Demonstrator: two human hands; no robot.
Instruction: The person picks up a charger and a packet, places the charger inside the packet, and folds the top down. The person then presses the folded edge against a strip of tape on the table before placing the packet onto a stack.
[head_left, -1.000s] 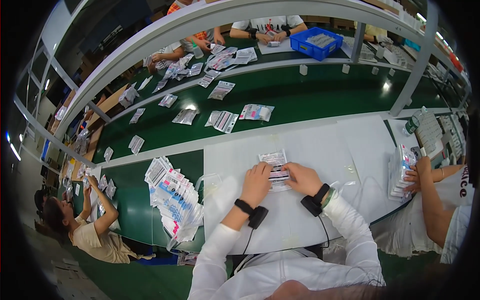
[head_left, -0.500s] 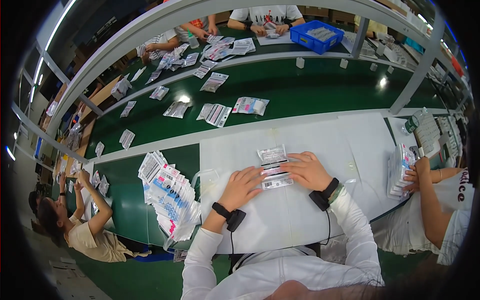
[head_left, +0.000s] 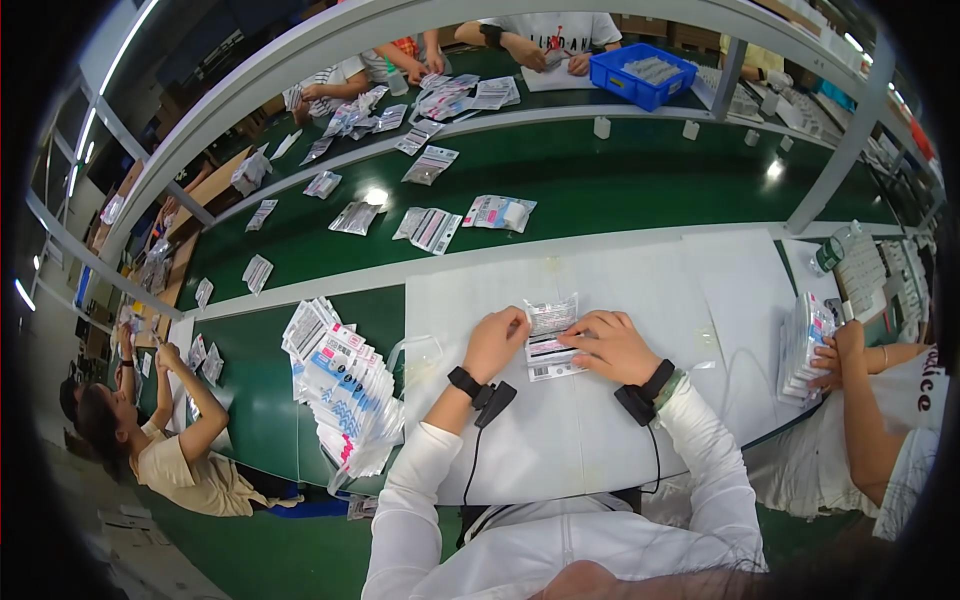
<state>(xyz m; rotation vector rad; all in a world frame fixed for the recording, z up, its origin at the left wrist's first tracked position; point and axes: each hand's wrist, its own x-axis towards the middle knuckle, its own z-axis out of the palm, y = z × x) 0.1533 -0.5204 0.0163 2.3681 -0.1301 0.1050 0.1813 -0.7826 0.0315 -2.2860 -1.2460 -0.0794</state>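
A small flat plastic packet (head_left: 551, 317), its upper part clear and its lower part printed white, black and pink, lies on the white sheet in front of me. My left hand (head_left: 496, 342) is at its left edge, with bent fingertips pinched together at the upper left side. Across the packet's right half rests my right hand (head_left: 613, 347), fingers stretched out and pressing lightly on the print. Part of the packet is hidden under those fingers. To the left, a fanned pile of printed plastic packets (head_left: 345, 385) lies on the green table.
White sheeting (head_left: 560, 450) covers my work area. Beyond a pale ledge, loose packets (head_left: 434, 230) lie on a green belt. A blue bin (head_left: 642, 75) stands at the back. On the right a co-worker's hand (head_left: 838, 350) holds stacked packets (head_left: 800, 350); a bottle (head_left: 835, 248) lies behind.
My left hand has lifted from lying flat beside the packet and moved up to its upper left edge, fingers now bent together. The right hand stays on the packet, slightly shifted.
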